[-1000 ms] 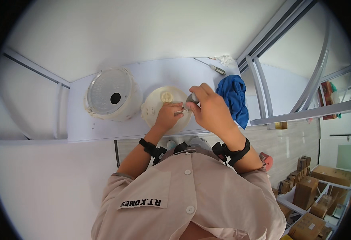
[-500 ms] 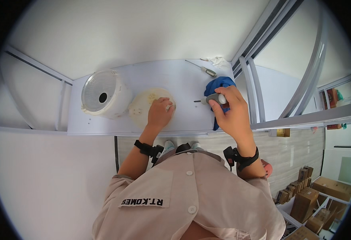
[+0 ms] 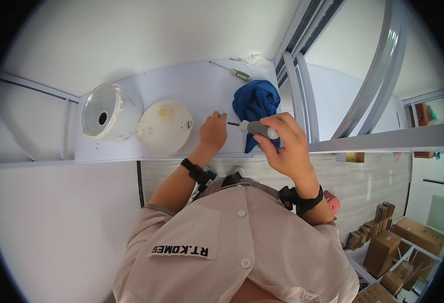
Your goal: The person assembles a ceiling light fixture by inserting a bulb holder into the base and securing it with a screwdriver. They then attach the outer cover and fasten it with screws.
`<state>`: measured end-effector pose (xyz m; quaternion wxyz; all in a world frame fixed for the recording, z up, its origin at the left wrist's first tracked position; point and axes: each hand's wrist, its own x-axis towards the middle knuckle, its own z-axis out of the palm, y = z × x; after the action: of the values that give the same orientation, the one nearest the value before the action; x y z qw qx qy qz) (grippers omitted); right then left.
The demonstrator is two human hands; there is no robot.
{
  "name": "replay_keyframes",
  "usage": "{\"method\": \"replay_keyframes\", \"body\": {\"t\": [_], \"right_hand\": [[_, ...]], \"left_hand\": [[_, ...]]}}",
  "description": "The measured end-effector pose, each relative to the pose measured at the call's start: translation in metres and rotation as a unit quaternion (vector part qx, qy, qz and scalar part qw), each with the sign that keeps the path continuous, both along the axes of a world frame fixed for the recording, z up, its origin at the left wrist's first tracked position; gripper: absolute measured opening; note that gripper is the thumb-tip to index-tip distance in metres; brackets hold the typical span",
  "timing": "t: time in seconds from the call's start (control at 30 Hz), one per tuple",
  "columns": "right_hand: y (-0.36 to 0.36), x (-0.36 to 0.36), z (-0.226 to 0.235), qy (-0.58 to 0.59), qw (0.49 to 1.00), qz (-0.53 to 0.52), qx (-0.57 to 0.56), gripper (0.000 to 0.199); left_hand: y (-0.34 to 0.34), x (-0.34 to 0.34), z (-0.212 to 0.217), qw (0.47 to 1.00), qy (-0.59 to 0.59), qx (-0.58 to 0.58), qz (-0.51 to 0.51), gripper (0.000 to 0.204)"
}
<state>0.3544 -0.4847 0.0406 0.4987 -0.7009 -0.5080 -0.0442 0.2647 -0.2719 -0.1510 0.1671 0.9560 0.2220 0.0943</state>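
My right hand (image 3: 288, 146) grips a screwdriver (image 3: 256, 129) by its grey and white handle, its short dark shaft level and pointing left. Close to the tip is my left hand (image 3: 213, 132), fingers curled together; whatever they pinch, if anything, is hidden or too small to name. Left of that hand a round cream-coloured lid (image 3: 164, 132) lies flat on the white table, with a yellowish stain and a dark mark near its right edge. Behind the screwdriver sits a bunched blue cloth (image 3: 256, 101).
A white round housing (image 3: 126, 121) with a clear ribbed face and dark centre hole lies at the table's left. Toward the back lie a second screwdriver (image 3: 240, 74) and a crumpled white tissue (image 3: 254, 61). Metal frame posts (image 3: 300, 98) rise on the right.
My left hand has left the lid and come right, to the screwdriver's tip. The screwdriver in my right hand has moved left toward it. The whole view has shifted slightly.
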Motion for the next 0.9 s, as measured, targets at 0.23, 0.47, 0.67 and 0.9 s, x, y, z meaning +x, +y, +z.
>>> {"method": "replay_keyframes", "body": {"t": [0.23, 0.47, 0.67, 0.9], "right_hand": [[-0.01, 0.014, -0.008, -0.024, 0.999, 0.028, 0.032, 0.036], [-0.007, 0.027, -0.011, -0.005, 0.999, 0.046, 0.026, 0.037], [0.0, 0.036, -0.016, 0.045, 0.998, 0.035, 0.024, 0.037], [0.019, 0.035, -0.023, 0.02, 0.998, 0.045, 0.026, 0.035]], "left_hand": [[0.001, 0.002, -0.025, 0.998, -0.047, -0.024, 0.029, 0.021], [-0.002, -0.002, -0.017, 0.996, -0.064, -0.051, 0.029, 0.019], [-0.01, -0.014, 0.017, 0.977, -0.157, -0.141, 0.022, 0.018], [-0.004, -0.028, 0.034, 0.966, -0.209, -0.143, 0.06, 0.018]]}}
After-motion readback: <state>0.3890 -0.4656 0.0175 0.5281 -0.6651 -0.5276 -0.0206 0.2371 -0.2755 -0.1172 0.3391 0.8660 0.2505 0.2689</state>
